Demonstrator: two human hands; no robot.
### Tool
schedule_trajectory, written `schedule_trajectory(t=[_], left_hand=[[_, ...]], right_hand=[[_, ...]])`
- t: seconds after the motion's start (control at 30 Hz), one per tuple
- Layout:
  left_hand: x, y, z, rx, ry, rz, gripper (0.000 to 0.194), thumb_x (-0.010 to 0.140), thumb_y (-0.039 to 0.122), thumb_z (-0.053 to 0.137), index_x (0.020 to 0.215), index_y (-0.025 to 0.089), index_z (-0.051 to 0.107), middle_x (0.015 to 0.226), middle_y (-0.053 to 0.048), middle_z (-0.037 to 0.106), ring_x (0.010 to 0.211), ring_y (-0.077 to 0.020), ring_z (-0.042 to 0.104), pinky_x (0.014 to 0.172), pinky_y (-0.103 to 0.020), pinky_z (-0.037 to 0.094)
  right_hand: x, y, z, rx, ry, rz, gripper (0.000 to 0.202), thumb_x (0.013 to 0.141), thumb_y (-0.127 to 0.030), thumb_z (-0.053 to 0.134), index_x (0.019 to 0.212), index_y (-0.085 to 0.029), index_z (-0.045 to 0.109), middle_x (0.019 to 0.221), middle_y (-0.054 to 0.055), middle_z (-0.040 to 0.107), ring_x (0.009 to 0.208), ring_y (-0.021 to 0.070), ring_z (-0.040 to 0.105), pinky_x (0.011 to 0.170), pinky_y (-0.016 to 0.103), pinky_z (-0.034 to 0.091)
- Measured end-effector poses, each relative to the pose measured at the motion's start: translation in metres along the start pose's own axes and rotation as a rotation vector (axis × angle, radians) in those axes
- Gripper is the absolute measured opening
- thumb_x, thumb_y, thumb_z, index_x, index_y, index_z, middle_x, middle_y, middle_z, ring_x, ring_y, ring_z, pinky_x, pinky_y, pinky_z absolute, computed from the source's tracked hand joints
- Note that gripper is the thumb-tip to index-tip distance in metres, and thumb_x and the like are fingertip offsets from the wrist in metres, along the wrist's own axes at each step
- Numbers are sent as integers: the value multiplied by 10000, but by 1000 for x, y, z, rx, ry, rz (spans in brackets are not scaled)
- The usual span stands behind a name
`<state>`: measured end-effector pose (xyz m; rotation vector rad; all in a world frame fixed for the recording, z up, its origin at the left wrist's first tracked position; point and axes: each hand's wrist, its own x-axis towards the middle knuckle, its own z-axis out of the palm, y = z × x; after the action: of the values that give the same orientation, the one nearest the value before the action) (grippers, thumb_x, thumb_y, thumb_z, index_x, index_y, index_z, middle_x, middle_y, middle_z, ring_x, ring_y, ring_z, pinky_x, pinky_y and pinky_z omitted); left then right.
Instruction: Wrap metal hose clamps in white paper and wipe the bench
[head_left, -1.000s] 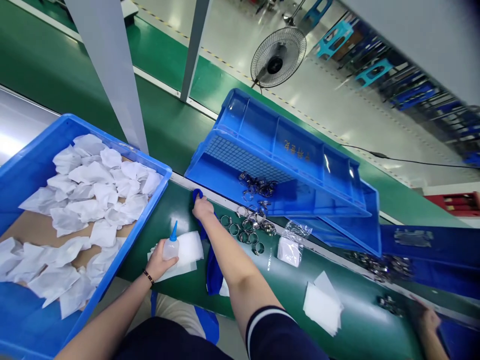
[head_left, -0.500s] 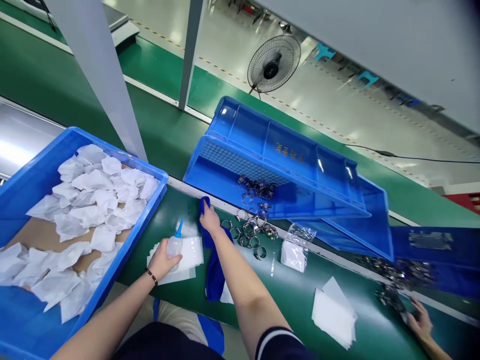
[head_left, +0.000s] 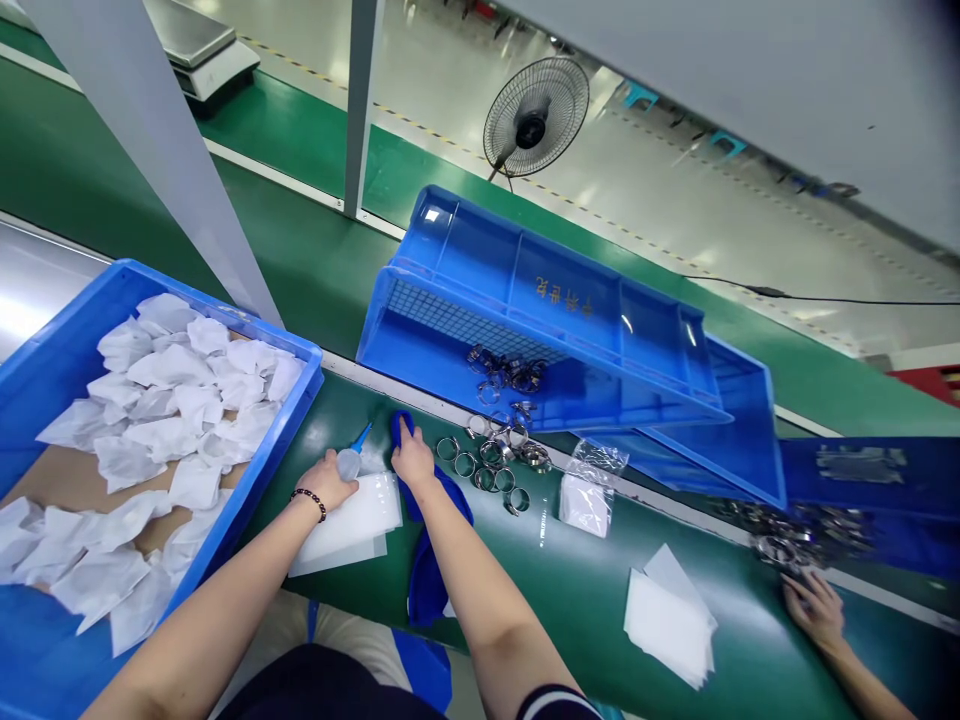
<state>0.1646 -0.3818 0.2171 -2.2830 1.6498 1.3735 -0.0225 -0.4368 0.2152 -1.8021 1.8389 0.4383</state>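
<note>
In my left hand point(head_left: 328, 484) is a small clear squeeze bottle point(head_left: 349, 464) with a blue pointed nozzle, its tip leaning to the upper right. Below it lies a stack of white translucent sheets point(head_left: 356, 525) on the green table. My right hand point(head_left: 412, 456) has its fingers closed on a dark blue cloth point(head_left: 432, 570), part of which hangs down toward the table's front edge beneath my forearm. Just right of that hand, several shiny metal rings point(head_left: 491, 455), like watch cases or bands, lie in a loose group.
A blue crate point(head_left: 319, 365) with crumpled white paper packets stands at left. Another blue crate point(head_left: 555, 290) lies tipped on its side, more metal rings inside. A plastic-wrapped white pack point(head_left: 587, 500) and loose white sheets point(head_left: 667, 620) lie rightward. At far right, another person's hand point(head_left: 817, 608) touches metal parts.
My left hand and the bottle have moved slightly up and left, the bottle tilting more. My right hand has shifted a little down with the cloth. The other person's hand has moved left.
</note>
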Motion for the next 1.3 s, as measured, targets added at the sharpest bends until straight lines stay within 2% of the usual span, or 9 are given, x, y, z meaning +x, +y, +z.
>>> schedule_trajectory(t=[0.17, 0.27, 0.43, 0.53, 0.63, 0.83, 1.0, 1.17, 1.3], left_hand=[[-9, -10, -4, -95, 31, 3, 416, 647, 443, 639, 939, 201, 469, 894, -125, 636, 861, -323, 632, 643, -331, 408], [-25, -20, -2, -227, 63, 34, 459, 702, 442, 611, 1052, 207, 430, 1002, -92, 621, 917, -263, 618, 725, -320, 446], [-52, -41, 24, -538, 39, 93, 496, 713, 440, 614, 1108, 216, 413, 968, -31, 602, 890, -217, 598, 802, -335, 470], [-57, -52, 41, -663, -9, 90, 512, 698, 424, 629, 1112, 208, 419, 963, -28, 603, 879, -216, 599, 806, -340, 479], [-54, -58, 47, -664, -60, 67, 536, 700, 418, 632, 1140, 206, 412, 954, -27, 609, 846, -217, 606, 786, -341, 480], [-53, -57, 46, -590, -45, 102, 517, 723, 398, 624, 1159, 214, 417, 970, -24, 615, 869, -214, 604, 783, -325, 474], [-54, -58, 48, -591, -46, 93, 518, 718, 403, 621, 1155, 215, 417, 960, -23, 618, 867, -217, 607, 774, -321, 473], [-54, -56, 47, -593, -49, 91, 524, 717, 412, 621, 1159, 217, 417, 968, -23, 616, 861, -214, 602, 774, -317, 468], [-54, -56, 47, -599, -42, 76, 518, 707, 406, 621, 1146, 214, 421, 969, -25, 619, 872, -220, 603, 780, -322, 468]], right_hand=[[-10, -20, 2, -135, -87, -149, 704, 848, -205, 443, 1497, -285, 182, 1371, 171, 389, 978, 229, 638, 809, 329, 505], [0, -37, -3, -214, -140, -183, 632, 868, -177, 421, 1472, -277, 263, 1351, 185, 396, 988, 224, 634, 812, 337, 511], [32, -49, -19, -243, -112, -126, 603, 886, -136, 357, 1477, -165, 237, 1312, 252, 389, 1008, 248, 628, 808, 370, 522], [25, -50, -16, -265, -137, -151, 584, 883, -126, 371, 1459, -165, 282, 1291, 242, 413, 998, 241, 634, 805, 363, 527], [16, -48, -13, -288, -186, -196, 560, 870, -127, 403, 1424, -196, 360, 1283, 212, 439, 970, 241, 646, 792, 361, 534], [27, -49, -23, -304, -164, -145, 623, 876, -135, 388, 1476, -132, 224, 1324, 273, 373, 1038, 271, 616, 829, 393, 518], [7, -55, -13, -300, -224, -207, 590, 873, -170, 440, 1447, -222, 313, 1320, 216, 406, 997, 236, 631, 819, 363, 523], [15, -46, -14, -312, -181, -182, 623, 882, -168, 408, 1479, -206, 233, 1325, 222, 384, 1021, 246, 619, 842, 365, 516], [9, -54, 0, -339, -128, -217, 560, 893, -138, 348, 1448, -201, 308, 1289, 212, 423, 920, 238, 645, 747, 364, 541]])
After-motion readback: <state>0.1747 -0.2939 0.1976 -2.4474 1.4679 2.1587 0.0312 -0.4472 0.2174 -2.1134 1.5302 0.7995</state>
